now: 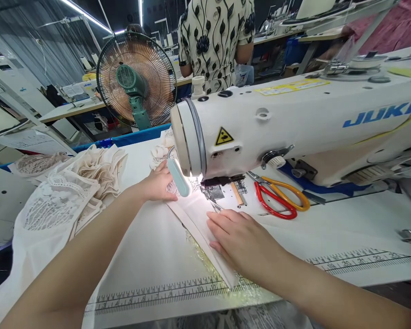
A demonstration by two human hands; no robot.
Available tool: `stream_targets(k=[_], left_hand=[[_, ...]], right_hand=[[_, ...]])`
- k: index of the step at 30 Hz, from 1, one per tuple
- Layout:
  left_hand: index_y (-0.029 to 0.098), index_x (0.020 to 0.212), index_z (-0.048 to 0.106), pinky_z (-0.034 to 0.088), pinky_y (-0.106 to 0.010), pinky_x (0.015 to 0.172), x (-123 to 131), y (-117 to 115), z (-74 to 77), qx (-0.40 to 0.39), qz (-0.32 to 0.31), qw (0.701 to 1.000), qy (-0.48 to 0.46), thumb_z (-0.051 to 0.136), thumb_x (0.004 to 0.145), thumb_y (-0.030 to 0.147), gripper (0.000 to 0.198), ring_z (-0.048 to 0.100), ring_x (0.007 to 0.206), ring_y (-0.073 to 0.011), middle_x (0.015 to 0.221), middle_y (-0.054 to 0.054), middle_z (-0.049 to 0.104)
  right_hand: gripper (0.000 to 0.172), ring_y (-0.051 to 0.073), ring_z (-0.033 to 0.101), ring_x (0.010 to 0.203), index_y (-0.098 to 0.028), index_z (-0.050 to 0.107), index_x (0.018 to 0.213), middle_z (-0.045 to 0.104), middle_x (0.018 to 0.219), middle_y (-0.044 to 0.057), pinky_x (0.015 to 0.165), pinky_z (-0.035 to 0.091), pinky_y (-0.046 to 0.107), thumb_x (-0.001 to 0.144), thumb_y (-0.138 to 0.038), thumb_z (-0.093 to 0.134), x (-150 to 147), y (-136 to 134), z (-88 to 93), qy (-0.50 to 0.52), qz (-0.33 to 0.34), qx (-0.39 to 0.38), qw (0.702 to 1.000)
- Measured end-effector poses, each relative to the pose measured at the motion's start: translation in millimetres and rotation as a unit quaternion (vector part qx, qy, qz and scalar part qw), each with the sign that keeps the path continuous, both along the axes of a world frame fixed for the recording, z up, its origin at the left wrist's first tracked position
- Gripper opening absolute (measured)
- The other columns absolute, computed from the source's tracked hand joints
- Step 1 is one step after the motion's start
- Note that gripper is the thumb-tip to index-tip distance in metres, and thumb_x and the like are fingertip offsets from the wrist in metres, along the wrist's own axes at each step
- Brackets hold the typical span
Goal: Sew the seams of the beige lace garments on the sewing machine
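A cream garment piece (195,214) with lace runs under the sewing machine's lit needle area (199,180). My left hand (159,183) lies flat on its lacy part, left of the needle, with fingers stretched out and partly hidden behind a pale blue oblong part (178,177). On the near right side, my right hand (238,233) has its thumb and fingers closed on the edge of the same piece. The piece's narrow end hangs down toward the table's front edge. The white JUKI sewing machine (233,132) stands over both.
Scissors (277,196) with red and orange handles lie right of the needle, beside a small wooden-coloured stick (237,194). Stacked cream lace pieces (96,173) sit at left. A printed ruler (157,294) follows the front edge. Behind are a fan (135,82) and a person (215,41).
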State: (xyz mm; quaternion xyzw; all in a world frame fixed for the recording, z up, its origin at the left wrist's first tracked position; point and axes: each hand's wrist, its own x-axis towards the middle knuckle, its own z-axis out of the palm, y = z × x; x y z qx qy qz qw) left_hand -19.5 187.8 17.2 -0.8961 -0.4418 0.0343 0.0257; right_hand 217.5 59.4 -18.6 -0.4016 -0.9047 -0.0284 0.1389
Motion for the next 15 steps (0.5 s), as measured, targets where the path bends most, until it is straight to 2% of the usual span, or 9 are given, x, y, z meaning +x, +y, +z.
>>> stream_targets(k=[2,5,7,9,10,12,15], left_hand=[[0.018,0.117,0.055,0.045,-0.047,0.088,-1.1,1.2,-0.3,-0.021,0.023,1.000,0.006,0.067,0.068,0.048,0.059,0.042,0.118,-0.0378,0.122,-0.012,0.054],[0.018,0.109,0.059,0.041,-0.049,0.093,3.1,-8.8,0.1,-0.011,0.020,1.000,-0.006,0.064,0.073,0.041,0.044,0.040,0.119,-0.0366,0.118,-0.012,0.055],[0.015,0.105,0.060,0.044,-0.047,0.090,12.7,-27.7,-0.6,0.030,0.022,0.999,-0.038,0.056,0.080,0.033,0.031,0.046,0.114,-0.0330,0.113,-0.013,0.056],[0.013,0.108,0.058,0.049,-0.041,0.080,27.8,-55.6,-3.0,0.047,0.016,0.996,-0.074,0.043,0.086,0.023,0.029,0.053,0.102,-0.0274,0.109,-0.014,0.057],[0.013,0.106,0.058,0.050,-0.038,0.073,36.6,-71.2,-4.9,0.031,0.000,0.996,-0.080,0.037,0.088,0.021,0.029,0.056,0.093,-0.0245,0.105,-0.013,0.059],[0.013,0.099,0.061,0.050,-0.033,0.067,54.2,-100.6,-9.8,-0.029,-0.085,0.993,-0.074,0.034,0.090,0.021,0.029,0.057,0.082,-0.0198,0.100,-0.010,0.060],[0.012,0.097,0.061,0.048,-0.034,0.063,72.3,-128.3,-18.4,-0.060,-0.169,0.983,-0.039,0.038,0.089,0.029,0.030,0.054,0.073,-0.0189,0.093,-0.008,0.060]], right_hand=[[0.013,0.022,0.058,0.088,-0.017,0.063,0.090,0.066,0.098,0.007,0.073,0.048,0.036,0.083,-0.020,0.052,8.7,-5.0,-0.1,0.031,0.032,-0.015,0.999],[0.018,0.021,0.056,0.093,-0.018,0.062,0.091,0.065,0.101,0.007,0.078,0.047,0.036,0.080,-0.011,0.050,23.2,-12.1,-6.3,0.065,0.077,-0.016,0.995],[0.021,0.021,0.055,0.097,-0.018,0.062,0.094,0.065,0.106,0.007,0.082,0.047,0.036,0.078,-0.010,0.051,32.2,-16.5,-12.0,0.076,0.096,-0.016,0.992],[0.023,0.021,0.054,0.100,-0.018,0.063,0.096,0.065,0.110,0.006,0.086,0.046,0.036,0.078,-0.010,0.051,39.1,-20.5,-16.7,0.087,0.109,-0.023,0.990],[0.024,0.021,0.054,0.101,-0.018,0.063,0.097,0.065,0.110,0.006,0.087,0.046,0.035,0.079,-0.010,0.050,41.5,-22.2,-18.3,0.090,0.114,-0.027,0.989],[0.026,0.021,0.054,0.101,-0.018,0.063,0.099,0.065,0.110,0.005,0.087,0.046,0.035,0.079,-0.009,0.049,44.2,-25.2,-20.2,0.091,0.119,-0.028,0.988],[0.029,0.021,0.055,0.100,-0.017,0.063,0.103,0.066,0.108,0.006,0.084,0.048,0.035,0.080,-0.008,0.048,44.5,-28.1,-22.1,0.085,0.116,-0.025,0.989]])
